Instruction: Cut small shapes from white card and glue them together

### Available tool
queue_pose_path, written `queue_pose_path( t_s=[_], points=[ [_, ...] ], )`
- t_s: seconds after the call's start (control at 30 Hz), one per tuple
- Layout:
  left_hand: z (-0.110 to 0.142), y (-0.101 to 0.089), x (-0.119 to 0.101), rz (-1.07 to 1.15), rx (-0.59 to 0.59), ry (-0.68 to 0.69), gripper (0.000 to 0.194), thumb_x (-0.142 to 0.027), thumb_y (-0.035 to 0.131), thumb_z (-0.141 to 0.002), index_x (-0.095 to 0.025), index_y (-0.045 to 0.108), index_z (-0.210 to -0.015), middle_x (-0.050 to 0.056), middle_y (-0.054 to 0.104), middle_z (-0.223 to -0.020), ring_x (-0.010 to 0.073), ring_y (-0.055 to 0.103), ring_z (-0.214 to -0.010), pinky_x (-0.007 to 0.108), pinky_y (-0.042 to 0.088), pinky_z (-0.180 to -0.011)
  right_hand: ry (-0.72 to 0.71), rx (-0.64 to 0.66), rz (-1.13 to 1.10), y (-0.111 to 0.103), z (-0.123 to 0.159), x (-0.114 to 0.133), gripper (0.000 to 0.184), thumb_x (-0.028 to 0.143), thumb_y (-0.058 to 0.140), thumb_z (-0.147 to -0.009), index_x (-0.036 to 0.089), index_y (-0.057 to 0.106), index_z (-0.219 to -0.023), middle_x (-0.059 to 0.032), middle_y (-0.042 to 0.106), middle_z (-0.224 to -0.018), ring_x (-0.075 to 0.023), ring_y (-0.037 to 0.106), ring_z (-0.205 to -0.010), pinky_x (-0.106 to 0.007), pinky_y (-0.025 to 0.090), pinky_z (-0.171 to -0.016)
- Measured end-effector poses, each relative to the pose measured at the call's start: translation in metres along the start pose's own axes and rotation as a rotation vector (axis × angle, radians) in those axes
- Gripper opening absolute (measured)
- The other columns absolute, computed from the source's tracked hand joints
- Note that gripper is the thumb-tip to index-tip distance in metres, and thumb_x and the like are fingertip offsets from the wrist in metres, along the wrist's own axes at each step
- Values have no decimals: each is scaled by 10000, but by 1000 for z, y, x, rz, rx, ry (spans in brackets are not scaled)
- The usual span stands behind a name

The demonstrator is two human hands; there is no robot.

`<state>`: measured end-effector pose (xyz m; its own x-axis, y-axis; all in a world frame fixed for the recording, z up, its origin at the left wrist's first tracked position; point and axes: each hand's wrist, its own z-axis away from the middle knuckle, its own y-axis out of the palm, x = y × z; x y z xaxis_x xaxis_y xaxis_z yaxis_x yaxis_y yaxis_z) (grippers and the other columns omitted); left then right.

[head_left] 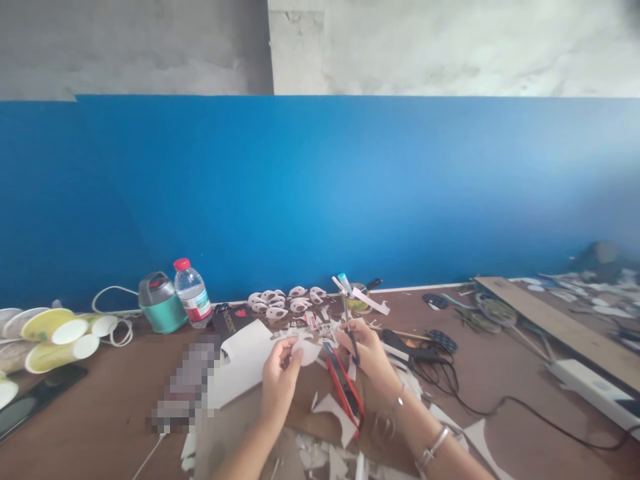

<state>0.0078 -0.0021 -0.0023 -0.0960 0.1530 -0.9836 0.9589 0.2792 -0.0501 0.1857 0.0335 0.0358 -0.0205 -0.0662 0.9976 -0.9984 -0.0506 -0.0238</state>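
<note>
My left hand (281, 377) pinches a white rounded paper piece (306, 352) between thumb and fingers. In my right hand (367, 350) is a pair of scissors (356, 352), with dark handles around the fingers and blades pointing up, away from me. The blades are apart from the paper piece. Between my two hands lies a red utility knife (345, 390), beside a curved white paper offcut (336, 417). Beyond my hands stand several small white looped paper shapes (277, 312). White sheets (245, 360) lie left of my left hand.
At the left are a water bottle (194, 293), a teal-and-grey container (164, 310), paper cups (55, 333) and a dark phone (43, 397). A glue gun (400, 347) with a black cable lies right. Farther right are a long board (560, 330) and a white power strip (595, 390).
</note>
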Motion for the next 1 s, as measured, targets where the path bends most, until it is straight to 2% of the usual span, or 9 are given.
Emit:
queue_pose_path(
  t_s=[0.23, 0.33, 0.47, 0.57, 0.67, 0.77, 0.83, 0.93, 1.0],
  points=[
    [4, 0, -1, -411, -22, 76, 153, -326, 506, -814, -216, 608, -842, 47, 670, -833, 233, 623, -816, 332, 454, -727, -137, -140, 53, -11, -14, -12, 417, 556, 633, -690, 139, 622, -703, -13, 558, -589, -149, 515, -581, -243, 411, -531],
    [4, 0, 3, -548, -48, 119, 125, -258, 495, -791, -215, 611, -809, 41, 635, -799, 235, 604, -793, 354, 454, -727, -112, -163, 24, -11, -13, -20, 426, 552, 647, -681, 139, 610, -779, -4, 545, -555, -140, 489, -531, -237, 380, -480],
    [2, -1, 7, -603, -76, 272, 125, -156, 498, -737, -209, 594, -797, 44, 632, -807, 249, 570, -839, 382, 448, -763, -120, -160, 1, -10, -8, -28, 409, 513, 627, -726, 191, 480, -931, 71, 479, -481, -99, 386, -414, -206, 290, -403],
    [4, -2, 2, -545, -63, 388, 151, -126, 490, -750, -208, 592, -826, 57, 638, -876, 254, 545, -912, 405, 429, -826, -260, -199, 128, -9, -2, -31, 311, 429, 599, -767, 227, 387, -869, 98, 433, -499, -94, 381, -426, -200, 294, -428],
    [9, -3, -6, -438, 40, 479, 156, -193, 479, -829, -211, 604, -921, 73, 621, -962, 247, 521, -997, 410, 408, -886, -421, -205, 410, -5, 8, -28, 266, 353, 598, -757, 230, 363, -787, 84, 447, -532, -96, 402, -451, -205, 316, -462],
    [14, -4, -9, -357, 251, 553, 247, -302, 548, -818, -212, 588, -1045, 82, 608, -1016, 253, 515, -1015, 420, 405, -907, -559, -46, 687, 2, 20, -21, 214, 322, 592, -749, 221, 403, -757, 51, 516, -541, -110, 454, -454, -214, 322, -475],
    [17, -4, -7, -316, 345, 545, 310, -382, 590, -788, -202, 584, -1040, 83, 599, -994, 258, 529, -979, 413, 433, -872, -686, 31, 803, 7, 27, -16, 170, 289, 578, -746, 216, 425, -728, 26, 556, -563, -126, 501, -494, -220, 339, -509],
    [18, -4, -3, -321, 358, 467, 384, -367, 570, -808, -209, 525, -1155, 92, 579, -1076, 265, 524, -1044, 420, 426, -900, -807, 68, 866, 13, 32, -12, 129, 210, 541, -737, 213, 427, -677, 12, 567, -578, -127, 508, -510, -218, 330, -512],
    [19, -4, -3, -329, 353, 446, 447, -331, 568, -813, -230, 468, -1237, 99, 546, -1186, 275, 488, -1132, 435, 394, -953, -833, 89, 874, 15, 33, -11, 117, 152, 521, -704, 212, 430, -662, 12, 565, -585, -125, 497, -508, -218, 317, -503]
  ],
)
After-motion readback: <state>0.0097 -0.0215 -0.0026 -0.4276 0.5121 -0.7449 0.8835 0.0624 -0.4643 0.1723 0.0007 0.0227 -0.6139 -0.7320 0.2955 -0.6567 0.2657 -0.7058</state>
